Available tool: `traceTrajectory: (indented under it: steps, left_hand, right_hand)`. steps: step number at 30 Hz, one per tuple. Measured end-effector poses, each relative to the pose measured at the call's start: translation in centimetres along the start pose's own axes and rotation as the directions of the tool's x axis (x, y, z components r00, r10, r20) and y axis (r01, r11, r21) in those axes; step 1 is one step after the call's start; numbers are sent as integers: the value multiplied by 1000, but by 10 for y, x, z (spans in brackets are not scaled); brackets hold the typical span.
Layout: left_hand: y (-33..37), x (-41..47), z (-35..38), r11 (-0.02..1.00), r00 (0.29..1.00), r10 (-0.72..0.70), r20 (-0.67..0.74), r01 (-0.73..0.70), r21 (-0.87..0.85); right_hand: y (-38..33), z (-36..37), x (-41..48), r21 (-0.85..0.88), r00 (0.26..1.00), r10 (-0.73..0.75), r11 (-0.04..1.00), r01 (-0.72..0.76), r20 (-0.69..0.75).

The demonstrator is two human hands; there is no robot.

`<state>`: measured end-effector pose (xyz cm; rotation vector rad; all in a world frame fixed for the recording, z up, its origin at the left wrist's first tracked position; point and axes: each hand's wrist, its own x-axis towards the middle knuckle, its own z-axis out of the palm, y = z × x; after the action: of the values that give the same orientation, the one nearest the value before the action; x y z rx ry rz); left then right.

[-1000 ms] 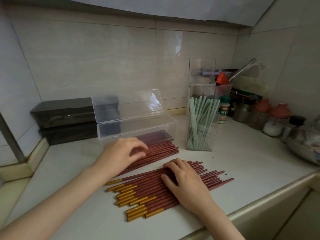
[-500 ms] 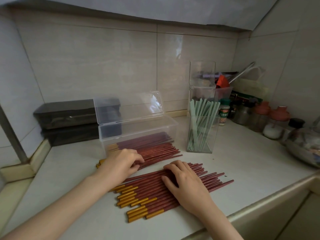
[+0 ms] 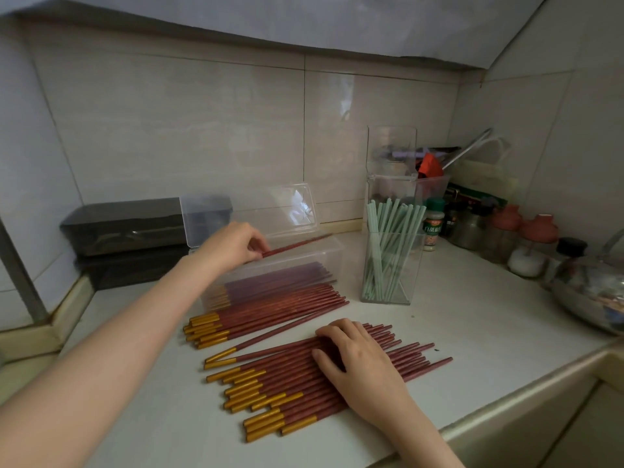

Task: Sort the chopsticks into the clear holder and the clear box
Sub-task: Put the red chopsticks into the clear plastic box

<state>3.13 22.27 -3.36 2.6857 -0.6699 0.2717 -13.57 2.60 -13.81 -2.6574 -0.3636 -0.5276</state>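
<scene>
My left hand (image 3: pixel 233 246) pinches red chopsticks (image 3: pixel 297 244) above the open clear box (image 3: pixel 304 260), which holds several red ones. A second bunch of red chopsticks with gold ends (image 3: pixel 270 310) lies on the counter in front of the box. Nearer me a wider spread of red chopsticks (image 3: pixel 287 383) lies flat, and my right hand (image 3: pixel 358 366) rests on it with fingers spread. The clear holder (image 3: pixel 388 265) to the right stands upright with several pale green chopsticks (image 3: pixel 391 231) in it.
Two dark boxes (image 3: pixel 125 224) are stacked against the wall at the left. Spice jars (image 3: pixel 434 222), red-lidded pots (image 3: pixel 538 228) and a metal bowl (image 3: pixel 587 298) crowd the right corner. The counter's front edge (image 3: pixel 506 393) runs diagonally at lower right.
My left hand rose from the counter bunch, taking red chopsticks up over the clear box. My right hand stayed on the near spread.
</scene>
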Motion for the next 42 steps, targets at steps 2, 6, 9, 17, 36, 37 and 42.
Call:
traceTrajectory:
  steps: [2, 6, 9, 17, 36, 37, 42]
  left_hand:
    - [-5, 3, 10, 1000, 999, -12, 30, 12, -18]
    - [-11, 0, 14, 996, 997, -71, 8, 71, -58]
    - [-4, -18, 9, 997, 989, -60, -136, 52, -60]
    - [30, -95, 33, 994, 993, 111, -37, -110, 12]
    - [16, -43, -13, 998, 985, 44, -166, -51, -40]
    - [11, -34, -15, 999, 990, 28, -141, -33, -33]
    - [-13, -3, -9, 997, 995, -72, 71, 75, -35]
  right_hand:
    - [0, 0, 0, -1, 1000, -2, 1000, 2, 1]
    - [1, 0, 1, 1, 1000, -9, 1000, 9, -2]
    - [2, 0, 0, 0, 1000, -10, 1000, 10, -11]
    - [2, 0, 2, -4, 1000, -10, 1000, 10, -6]
    - [1, 1, 0, 3, 1000, -1, 1000, 1, 2]
    - [1, 1, 0, 3, 1000, -1, 1000, 1, 2]
    - [0, 0, 0, 2, 1000, 0, 1000, 0, -5]
